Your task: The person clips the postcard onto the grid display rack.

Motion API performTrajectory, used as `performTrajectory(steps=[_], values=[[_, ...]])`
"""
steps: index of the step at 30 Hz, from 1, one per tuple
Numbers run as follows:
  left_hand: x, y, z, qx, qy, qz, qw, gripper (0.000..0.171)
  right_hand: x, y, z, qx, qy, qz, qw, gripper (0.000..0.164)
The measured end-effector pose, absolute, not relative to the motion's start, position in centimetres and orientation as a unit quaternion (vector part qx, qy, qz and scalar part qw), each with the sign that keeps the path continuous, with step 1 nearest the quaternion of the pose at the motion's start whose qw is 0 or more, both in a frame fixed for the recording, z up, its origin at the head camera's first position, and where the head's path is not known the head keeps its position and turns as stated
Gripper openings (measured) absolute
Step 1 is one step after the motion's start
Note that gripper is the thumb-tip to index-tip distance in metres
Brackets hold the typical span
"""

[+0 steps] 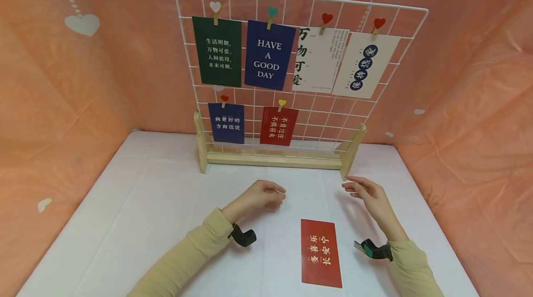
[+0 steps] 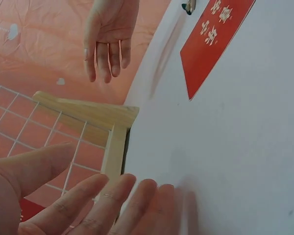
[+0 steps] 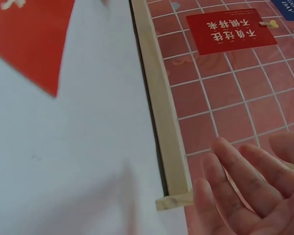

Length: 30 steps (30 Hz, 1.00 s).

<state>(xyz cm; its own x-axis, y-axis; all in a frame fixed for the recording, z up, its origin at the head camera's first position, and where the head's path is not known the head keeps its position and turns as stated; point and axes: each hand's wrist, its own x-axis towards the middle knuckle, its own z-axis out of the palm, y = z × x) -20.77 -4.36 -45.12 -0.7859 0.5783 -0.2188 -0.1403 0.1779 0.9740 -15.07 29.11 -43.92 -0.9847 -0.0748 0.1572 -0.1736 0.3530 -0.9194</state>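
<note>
Over the white table my left hand [image 1: 266, 194] hovers with relaxed, empty fingers, left of the middle. Across from it, my right hand [image 1: 368, 193] is held near the right foot of the rack, its fingers loose and holding nothing. A red card [image 1: 321, 253] with white characters lies flat on the table between the two forearms. Behind the hands stands a white wire grid rack [image 1: 325, 123] on a wooden base [image 1: 275, 160]. In the left wrist view, a small wooden clip with a dark green end [image 2: 187, 8] lies at the top edge, beside the red card.
Four cards hang in the upper row, among them a green card [image 1: 217, 52] and a blue card [image 1: 269, 55]. Below them hang a smaller blue card [image 1: 226, 123] and a red one [image 1: 279, 126]. Heart-topped clips hold them. Orange-pink cloth [image 1: 470, 102] encloses the table.
</note>
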Motion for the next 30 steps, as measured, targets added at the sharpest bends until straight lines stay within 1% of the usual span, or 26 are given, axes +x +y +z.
performTrajectory(steps=[8, 17, 25, 30], values=[[-20.0, -3.6, -46.0, 0.145, 0.697, 0.625, 0.321, 0.028, -14.0, 29.9, -44.8, 0.077, -0.827, 0.557, 0.027, 0.038], [-19.1, -2.7, -46.2, 0.133, 0.682, 0.636, 0.335, 0.027, -12.8, 30.8, -45.2, 0.074, -0.835, 0.545, 0.003, 0.038], [-18.6, -2.1, -46.6, 0.129, 0.686, 0.631, 0.338, 0.022, -11.6, 32.3, -45.5, 0.05, -0.82, 0.567, -0.061, 0.044], [-18.3, -1.7, -46.7, 0.123, 0.689, 0.628, 0.339, 0.023, -11.0, 32.9, -45.7, 0.044, -0.812, 0.578, -0.076, 0.044]])
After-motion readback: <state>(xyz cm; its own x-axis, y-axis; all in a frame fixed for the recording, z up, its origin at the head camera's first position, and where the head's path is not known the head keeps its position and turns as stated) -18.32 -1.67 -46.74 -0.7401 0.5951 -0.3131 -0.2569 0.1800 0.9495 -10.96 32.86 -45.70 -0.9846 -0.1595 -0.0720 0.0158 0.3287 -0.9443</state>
